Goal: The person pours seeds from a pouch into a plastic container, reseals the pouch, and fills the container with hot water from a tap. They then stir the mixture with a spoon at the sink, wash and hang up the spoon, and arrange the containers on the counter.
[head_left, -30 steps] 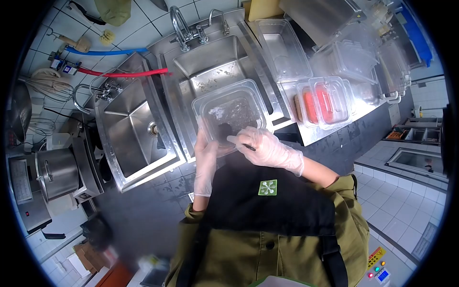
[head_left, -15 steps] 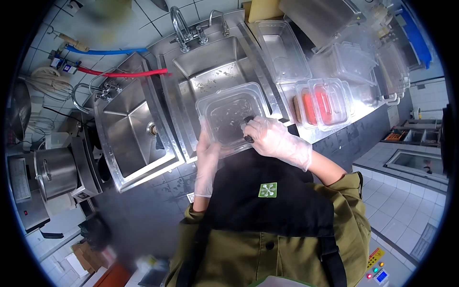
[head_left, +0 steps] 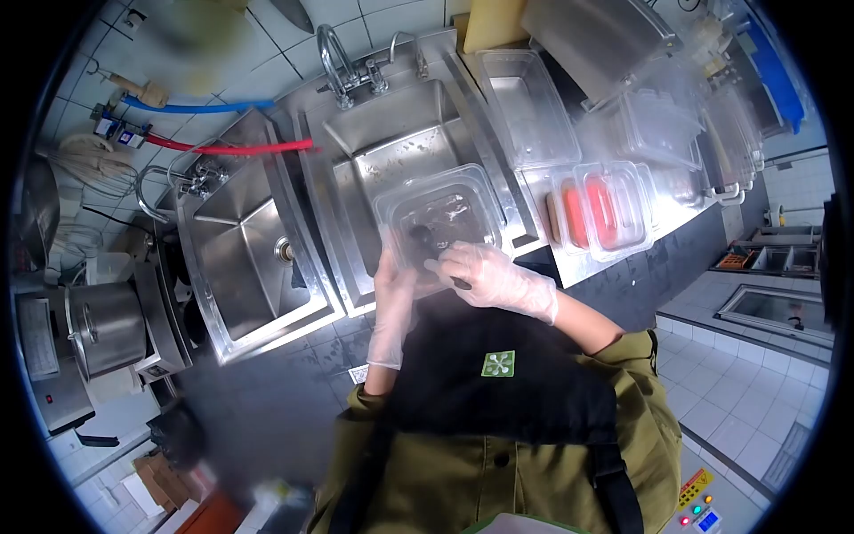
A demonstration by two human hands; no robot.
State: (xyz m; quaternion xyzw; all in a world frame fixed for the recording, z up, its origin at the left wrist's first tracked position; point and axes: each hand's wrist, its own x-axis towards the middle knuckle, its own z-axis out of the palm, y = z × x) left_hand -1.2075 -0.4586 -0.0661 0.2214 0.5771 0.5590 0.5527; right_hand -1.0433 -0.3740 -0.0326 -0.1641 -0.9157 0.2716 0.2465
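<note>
A clear plastic food container (head_left: 480, 200) is held over the near part of the right sink, its open top facing up. My left hand (head_left: 394, 280), in a thin clear glove, grips its near left side. Inside it are wet, shiny streaks that I cannot identify. My right hand (head_left: 485, 278), gloved too, is closed around a black utensil (head_left: 421, 236) that reaches down into the container. A dark rounded part of the utensil shows near the container's left side and its other end pokes out below my fingers. Its exact kind is unclear.
Two steel sinks (head_left: 233, 343) with taps stand ahead and left. Right of them are an open clear tub (head_left: 534, 116), containers holding something red (head_left: 596, 214), and stacked clear containers (head_left: 658, 125). A steel pot (head_left: 111, 325) stands far left. A red hose (head_left: 231, 147) crosses the left sink's back.
My right hand has moved left and slightly down, and the black utensil has shifted to the container's left part. My left hand keeps its grip; the container sits slightly lower in view.
</note>
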